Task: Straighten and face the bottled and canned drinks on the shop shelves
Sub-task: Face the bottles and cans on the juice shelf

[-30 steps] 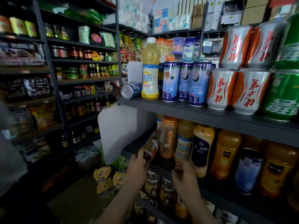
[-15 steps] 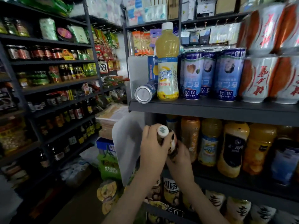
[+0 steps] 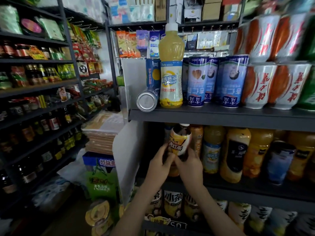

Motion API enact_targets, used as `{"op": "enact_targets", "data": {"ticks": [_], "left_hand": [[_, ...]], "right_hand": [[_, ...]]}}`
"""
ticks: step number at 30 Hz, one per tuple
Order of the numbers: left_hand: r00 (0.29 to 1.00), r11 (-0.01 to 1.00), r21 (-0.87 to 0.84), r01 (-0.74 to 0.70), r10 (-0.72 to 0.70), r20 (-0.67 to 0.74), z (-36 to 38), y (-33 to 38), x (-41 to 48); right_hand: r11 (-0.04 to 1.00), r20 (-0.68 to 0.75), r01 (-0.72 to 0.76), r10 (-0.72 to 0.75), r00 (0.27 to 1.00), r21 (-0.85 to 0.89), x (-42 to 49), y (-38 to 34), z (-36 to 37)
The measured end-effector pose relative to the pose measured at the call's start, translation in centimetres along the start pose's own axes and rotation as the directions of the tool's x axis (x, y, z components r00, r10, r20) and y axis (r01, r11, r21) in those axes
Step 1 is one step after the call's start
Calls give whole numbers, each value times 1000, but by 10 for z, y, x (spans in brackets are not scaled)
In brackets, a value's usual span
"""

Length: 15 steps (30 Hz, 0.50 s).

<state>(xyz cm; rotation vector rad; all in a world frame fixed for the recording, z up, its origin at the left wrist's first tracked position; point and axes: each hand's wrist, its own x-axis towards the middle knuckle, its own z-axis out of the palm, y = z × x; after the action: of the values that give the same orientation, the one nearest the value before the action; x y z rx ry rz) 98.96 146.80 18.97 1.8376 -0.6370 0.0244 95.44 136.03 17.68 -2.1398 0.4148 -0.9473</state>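
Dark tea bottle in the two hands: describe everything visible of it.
The dark tea bottle with a yellow-and-white label looks like clear plastic filled with dark brown drink, topped by a white cap. Its label shows dark Chinese characters facing the camera. It tilts slightly, cap toward the right, at the left end of the middle shelf. The left hand and right hand both grip its lower part, hiding the base, so whether it rests on the shelf cannot be told.
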Motion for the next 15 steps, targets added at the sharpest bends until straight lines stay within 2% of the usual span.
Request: {"op": "enact_targets", "data": {"ticks": [3, 6, 8, 12, 14, 15], "left_hand": [[998, 996, -61, 58, -56, 38, -1, -1, 4], [998, 992, -119, 52, -47, 41, -1, -5, 1], [998, 994, -99, 47, -43, 36, 1, -7, 1], [997, 989, 131, 73, -70, -28, 6, -1, -3], [994, 924, 365, 109, -102, -36, 5, 19, -16], [994, 862, 496, 105, -95, -45, 2, 33, -25]], "right_hand": [[1000, 62, 20, -19, 998, -22, 3, -3, 0], [998, 106, 68, -68, 992, 1, 1, -4, 0], [995, 124, 95, -94, 988, -2, -4, -2, -1], [989, 142, 149, -145, 979, -18, -15, 2, -13], [982, 109, 187, -188, 976, 14, -20, -2, -24], [978, 82, 204, -207, 975, 43, -20, -7, -31]]}}
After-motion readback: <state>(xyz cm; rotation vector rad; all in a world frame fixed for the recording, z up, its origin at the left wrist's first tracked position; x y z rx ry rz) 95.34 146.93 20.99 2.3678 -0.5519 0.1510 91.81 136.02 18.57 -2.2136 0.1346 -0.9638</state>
